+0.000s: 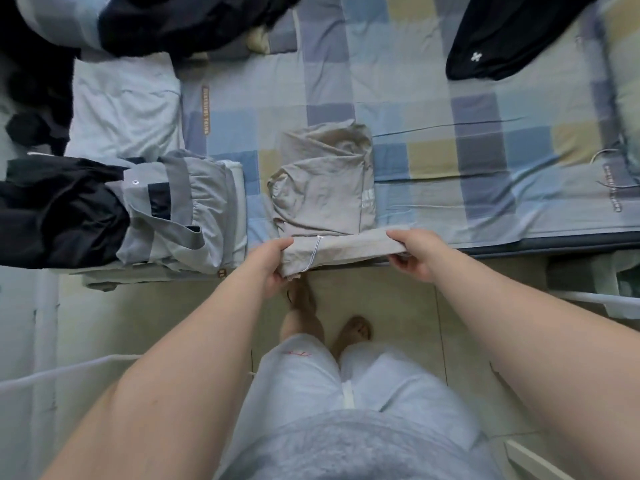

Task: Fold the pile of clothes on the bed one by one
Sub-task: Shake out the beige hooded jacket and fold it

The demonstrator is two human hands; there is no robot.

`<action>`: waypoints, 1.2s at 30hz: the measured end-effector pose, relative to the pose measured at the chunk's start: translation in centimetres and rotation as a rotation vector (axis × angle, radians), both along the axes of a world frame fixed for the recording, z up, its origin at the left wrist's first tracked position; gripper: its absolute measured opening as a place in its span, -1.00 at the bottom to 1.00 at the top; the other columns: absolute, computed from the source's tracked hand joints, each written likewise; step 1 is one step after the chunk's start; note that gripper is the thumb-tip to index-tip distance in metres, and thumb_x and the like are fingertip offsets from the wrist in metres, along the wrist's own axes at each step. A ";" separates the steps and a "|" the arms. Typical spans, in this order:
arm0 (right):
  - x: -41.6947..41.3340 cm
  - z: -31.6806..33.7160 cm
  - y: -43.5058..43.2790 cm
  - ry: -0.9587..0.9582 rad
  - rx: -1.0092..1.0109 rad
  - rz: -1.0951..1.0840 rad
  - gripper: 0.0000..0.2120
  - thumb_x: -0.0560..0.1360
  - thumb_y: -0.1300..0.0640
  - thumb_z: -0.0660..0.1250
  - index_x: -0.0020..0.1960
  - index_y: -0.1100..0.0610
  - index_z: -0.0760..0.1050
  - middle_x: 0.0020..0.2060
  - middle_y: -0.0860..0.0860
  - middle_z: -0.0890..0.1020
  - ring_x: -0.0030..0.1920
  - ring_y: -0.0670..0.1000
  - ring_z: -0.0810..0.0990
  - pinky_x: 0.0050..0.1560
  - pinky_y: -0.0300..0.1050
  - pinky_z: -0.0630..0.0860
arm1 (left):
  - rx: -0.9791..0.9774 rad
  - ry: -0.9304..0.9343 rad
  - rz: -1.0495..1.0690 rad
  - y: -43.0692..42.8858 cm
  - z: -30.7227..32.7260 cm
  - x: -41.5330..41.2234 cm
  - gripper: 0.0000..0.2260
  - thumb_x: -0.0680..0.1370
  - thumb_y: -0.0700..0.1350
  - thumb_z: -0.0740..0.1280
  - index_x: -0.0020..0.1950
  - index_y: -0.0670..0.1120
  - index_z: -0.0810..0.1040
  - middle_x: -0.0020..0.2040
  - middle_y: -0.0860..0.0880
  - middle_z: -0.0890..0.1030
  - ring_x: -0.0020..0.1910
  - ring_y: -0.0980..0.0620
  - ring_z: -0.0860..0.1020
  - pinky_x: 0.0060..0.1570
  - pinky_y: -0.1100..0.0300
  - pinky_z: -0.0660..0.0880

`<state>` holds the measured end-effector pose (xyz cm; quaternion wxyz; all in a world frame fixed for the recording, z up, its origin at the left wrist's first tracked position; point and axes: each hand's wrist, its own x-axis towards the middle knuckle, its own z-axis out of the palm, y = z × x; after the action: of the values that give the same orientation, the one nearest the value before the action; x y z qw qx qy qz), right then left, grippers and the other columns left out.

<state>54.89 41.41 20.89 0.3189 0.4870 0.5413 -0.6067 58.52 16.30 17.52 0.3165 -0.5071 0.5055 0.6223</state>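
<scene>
Hands, left hand and right hand, pinch beige garment near hem; likely to fold it far.

bed sheet: checked; squares of pale blue, slate blue, grey and sandy yellow
folded garment: plain taupe; faint white print near right edge
drawstring: white
folded stack: mid grey and light grey; one black panel
black garment: plain black, left of the stack
dark garment: black; small white cross mark
cloth: plain white
floor: pale cream tiles, darker joints
shorts: pale grey-white; small red mark
</scene>
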 end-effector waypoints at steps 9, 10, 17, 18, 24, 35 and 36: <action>-14.9 -5.4 -3.4 -0.019 0.015 -0.203 -0.89 0.60 0.21 0.34 -0.10 0.17 0.48 -0.20 0.10 0.56 -0.25 -0.01 0.55 -0.48 -0.26 0.55 | 0.059 0.009 0.032 -2.6 -5.0 -16.4 -0.92 0.61 -0.12 0.32 0.06 -0.07 0.59 -0.14 -0.02 0.65 -0.27 0.05 0.60 -0.36 0.20 0.49; -16.5 -6.4 -3.6 -0.021 0.021 -0.213 -0.88 0.60 0.22 0.35 -0.11 0.17 0.48 -0.22 0.10 0.56 -0.26 -0.01 0.55 -0.48 -0.26 0.56 | 0.044 0.009 0.033 -2.9 -6.0 -18.0 -0.88 0.60 -0.11 0.33 0.11 -0.05 0.59 -0.12 -0.02 0.66 -0.27 0.05 0.61 -0.38 0.22 0.50; -26.9 -15.8 -4.7 -0.020 -0.013 -0.241 -0.92 0.60 0.19 0.33 0.09 0.14 0.54 -0.19 0.07 0.61 -0.29 -0.01 0.61 -0.50 -0.22 0.55 | 0.009 0.023 0.051 -3.0 -13.2 -28.5 -0.94 0.56 -0.16 0.31 -0.07 -0.05 0.58 -0.20 -0.02 0.60 -0.36 0.03 0.56 -0.33 0.15 0.48; -28.3 -17.1 -4.7 -0.003 -0.044 -0.244 -0.95 0.61 0.19 0.31 0.05 0.13 0.53 -0.21 0.05 0.61 -0.33 -0.03 0.63 -0.49 -0.21 0.56 | 0.006 0.034 0.034 -2.7 -14.0 -29.7 -0.94 0.58 -0.12 0.32 -0.03 -0.03 0.58 -0.19 -0.01 0.60 -0.36 0.04 0.56 -0.32 0.17 0.49; -30.1 -22.6 -3.7 0.083 -0.184 -0.113 -0.94 0.64 0.04 0.28 0.05 0.02 0.43 0.15 0.00 0.61 0.17 0.07 0.61 0.00 -0.02 0.55 | -0.212 0.172 -0.164 -2.1 -20.4 -32.0 -0.68 0.60 0.24 0.26 0.14 0.04 0.57 0.16 0.07 0.60 0.13 0.07 0.58 0.12 0.14 0.44; -20.5 -30.8 1.7 0.141 0.560 0.587 -0.21 0.48 -0.02 0.46 0.59 0.05 0.15 0.53 0.12 0.23 0.50 0.15 0.26 0.51 0.08 0.21 | -0.735 0.033 -0.535 -2.0 -26.3 -20.5 -0.05 0.41 0.23 0.51 0.63 0.03 0.04 0.64 -0.02 0.06 0.58 -0.16 0.12 0.52 -0.13 0.10; -20.2 -31.1 1.7 0.125 0.530 0.587 -0.15 0.48 -0.04 0.47 0.61 0.05 0.08 0.56 0.12 0.17 0.53 0.15 0.22 0.53 0.07 0.17 | -0.705 0.038 -0.519 -2.2 -26.9 -20.4 -0.02 0.40 0.24 0.51 0.64 0.01 0.03 0.63 -0.05 0.08 0.58 -0.18 0.13 0.53 -0.13 0.11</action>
<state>34.68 43.15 -10.23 0.3084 0.3393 0.8135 -0.3577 38.16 14.09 -9.35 0.2605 -0.4289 0.8033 0.3208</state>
